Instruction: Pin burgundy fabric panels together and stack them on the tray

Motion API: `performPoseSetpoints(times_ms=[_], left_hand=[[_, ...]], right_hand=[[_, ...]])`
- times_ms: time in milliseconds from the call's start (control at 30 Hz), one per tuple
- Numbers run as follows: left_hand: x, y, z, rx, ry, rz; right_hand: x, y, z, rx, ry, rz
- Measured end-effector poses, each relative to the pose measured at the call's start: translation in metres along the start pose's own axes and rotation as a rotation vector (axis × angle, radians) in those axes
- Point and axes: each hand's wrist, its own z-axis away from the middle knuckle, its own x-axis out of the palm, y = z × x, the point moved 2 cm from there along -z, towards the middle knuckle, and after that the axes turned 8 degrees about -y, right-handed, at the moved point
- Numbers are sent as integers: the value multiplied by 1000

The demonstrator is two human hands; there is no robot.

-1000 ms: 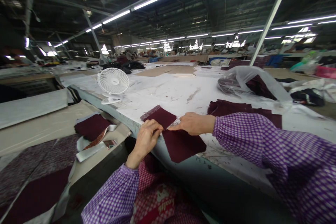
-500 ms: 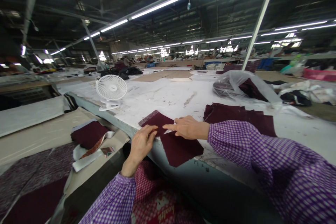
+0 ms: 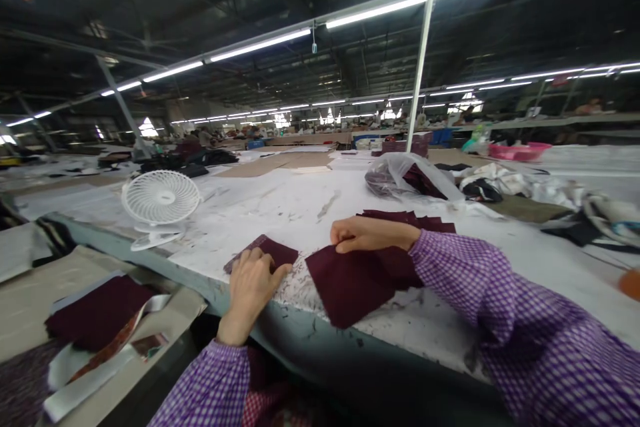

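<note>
With fingers pinched at its upper edge, my right hand (image 3: 367, 233) holds a dark maroon fabric piece (image 3: 347, 287) above the white table near its front edge. Behind that piece, and partly covered by it and my sleeve, lies a stack of maroon fabric pieces (image 3: 433, 223). My left hand (image 3: 254, 281) rests flat, fingers stretched, on a second maroon piece (image 3: 280, 252) at the table edge. A speckled strip shows along that piece's left side. Dark lint is scattered on the table between the two hands.
A white fan (image 3: 163, 199) stands at the table's left edge. Beyond the stack sits a clear plastic bag (image 3: 400, 177) with maroon fabric inside. Fabric scraps (image 3: 103, 310) lie on a lower surface at left. Further right are a pink basin (image 3: 520, 151) and heaped cloth (image 3: 505, 180).
My right hand has moved away from my left, drawing one maroon piece rightward toward the stack. My left hand has flattened onto the other piece. The view has turned right.
</note>
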Motion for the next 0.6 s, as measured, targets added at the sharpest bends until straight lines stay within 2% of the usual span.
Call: performPoseSetpoints(times_ms=[100, 167, 233, 300, 367, 433, 533, 600], left_hand=[[7, 5, -1, 56, 8, 18], [11, 8, -2, 78, 44, 13], [14, 8, -3, 87, 95, 21], [15, 4, -5, 64, 147, 90], [17, -6, -7, -5, 171, 250], [20, -19, -9, -103, 159, 476], [25, -35, -12, -198, 145, 817], [28, -41, -14, -215, 167, 970]], right_hand=[[-33, 27, 39, 179, 142, 50], [-49, 46, 58, 389, 207, 214], [-58, 57, 69, 579, 248, 411], [-60, 55, 70, 664, 311, 602], [-55, 41, 60, 607, 373, 708], [-44, 21, 41, 439, 361, 690], [-18, -6, -3, 133, 231, 600], [0, -16, -40, -6, 153, 574]])
